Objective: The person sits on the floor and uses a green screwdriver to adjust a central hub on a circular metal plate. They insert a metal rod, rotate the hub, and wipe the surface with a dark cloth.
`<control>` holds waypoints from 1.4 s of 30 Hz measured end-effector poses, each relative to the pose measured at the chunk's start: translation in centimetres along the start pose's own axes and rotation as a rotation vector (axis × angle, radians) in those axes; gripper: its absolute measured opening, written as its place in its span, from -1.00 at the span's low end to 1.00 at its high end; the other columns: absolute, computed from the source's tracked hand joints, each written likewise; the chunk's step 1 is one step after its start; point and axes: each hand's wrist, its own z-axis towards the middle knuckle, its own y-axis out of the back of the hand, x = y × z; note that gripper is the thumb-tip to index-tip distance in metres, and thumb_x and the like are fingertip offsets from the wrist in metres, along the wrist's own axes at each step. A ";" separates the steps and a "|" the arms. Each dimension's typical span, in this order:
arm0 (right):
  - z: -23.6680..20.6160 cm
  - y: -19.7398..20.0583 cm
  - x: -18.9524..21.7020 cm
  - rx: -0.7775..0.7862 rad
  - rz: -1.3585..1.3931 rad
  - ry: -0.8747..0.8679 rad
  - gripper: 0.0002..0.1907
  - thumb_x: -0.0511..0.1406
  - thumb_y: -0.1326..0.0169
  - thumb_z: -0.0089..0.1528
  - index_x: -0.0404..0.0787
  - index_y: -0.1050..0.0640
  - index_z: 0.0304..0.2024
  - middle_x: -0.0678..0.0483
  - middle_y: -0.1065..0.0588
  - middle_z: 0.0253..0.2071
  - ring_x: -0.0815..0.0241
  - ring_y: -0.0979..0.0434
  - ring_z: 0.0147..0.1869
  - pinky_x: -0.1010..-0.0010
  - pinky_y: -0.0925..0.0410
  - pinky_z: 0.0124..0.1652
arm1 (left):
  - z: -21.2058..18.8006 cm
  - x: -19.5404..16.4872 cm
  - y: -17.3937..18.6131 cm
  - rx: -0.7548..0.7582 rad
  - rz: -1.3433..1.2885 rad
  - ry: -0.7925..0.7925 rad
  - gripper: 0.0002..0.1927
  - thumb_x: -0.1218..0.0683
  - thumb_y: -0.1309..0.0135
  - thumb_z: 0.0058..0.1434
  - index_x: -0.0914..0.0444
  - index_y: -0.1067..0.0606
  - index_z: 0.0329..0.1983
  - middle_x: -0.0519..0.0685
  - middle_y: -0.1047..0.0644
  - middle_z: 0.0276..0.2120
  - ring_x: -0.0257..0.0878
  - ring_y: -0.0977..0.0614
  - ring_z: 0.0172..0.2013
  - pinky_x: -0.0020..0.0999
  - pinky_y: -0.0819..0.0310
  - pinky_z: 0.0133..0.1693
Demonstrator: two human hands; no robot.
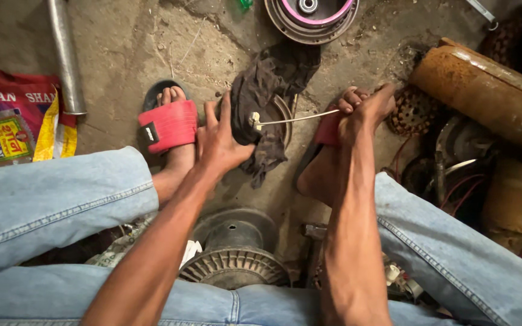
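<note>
My left hand [222, 142] presses on a dark rag [273, 78] that lies over a round metal part [283, 115] on the concrete floor. A small pale connector [254, 121] sticks out of the rag by my left thumb. From it a thin pale cord [300, 118] runs taut to my right hand [367, 111], which is shut on the cord's far end. Both feet rest to either side, the left one in a red sandal [168, 125].
A finned round metal housing [235, 253] sits between my knees. A rusty cylinder [484, 90] and tangled motor parts [454, 169] lie at the right. A metal pipe [66, 57] and a printed sack [13, 121] lie at the left. Another round wheel part [309, 18] is at the top.
</note>
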 end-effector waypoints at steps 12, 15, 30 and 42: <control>0.3 -2.0 1.2 0.275 0.040 -0.205 -0.77 -0.08 0.07 0.32 0.00 -0.22 -0.20 0.20 -0.13 -0.59 0.36 -0.04 -0.65 0.51 0.03 -0.65 | 2.9 -4.1 8.5 0.488 0.235 -0.290 0.27 -0.01 -0.40 -0.28 0.08 -0.02 0.54 0.31 -0.26 0.22 0.41 -0.58 -0.30 0.22 -0.54 -0.23; -0.6 -3.7 1.7 0.420 -0.061 -0.222 -0.78 -0.09 0.07 0.34 0.00 -0.22 -0.21 0.23 -0.11 -0.58 0.39 -0.02 -0.64 0.53 0.05 -0.65 | 2.9 -5.0 9.2 0.592 0.230 -0.342 0.27 -0.02 -0.39 -0.27 0.07 0.00 0.53 0.32 -0.26 0.22 0.39 -0.60 -0.30 0.20 -0.56 -0.22; -13.1 -18.3 -0.5 1.012 -0.670 -0.499 -0.75 -0.02 0.17 0.36 0.04 -0.29 -0.30 0.34 -0.09 -0.64 0.46 0.04 -0.68 0.50 0.15 -0.70 | 2.4 -6.8 5.7 0.859 0.302 -0.620 0.31 0.02 -0.34 -0.30 0.05 0.04 0.57 0.30 -0.23 0.29 0.25 -0.60 -0.16 -0.01 -0.58 -0.07; -28.8 -17.6 -3.4 1.736 -1.300 0.385 -0.64 -0.09 0.05 0.26 -0.22 -0.56 -0.17 -0.11 -0.58 -0.24 -0.07 -0.62 -0.10 0.06 -0.43 0.03 | 5.7 -2.3 5.1 0.577 0.353 -0.417 0.02 0.00 -0.29 0.00 0.14 -0.14 0.55 0.35 -0.21 0.39 0.41 -0.54 0.01 0.16 -0.48 0.02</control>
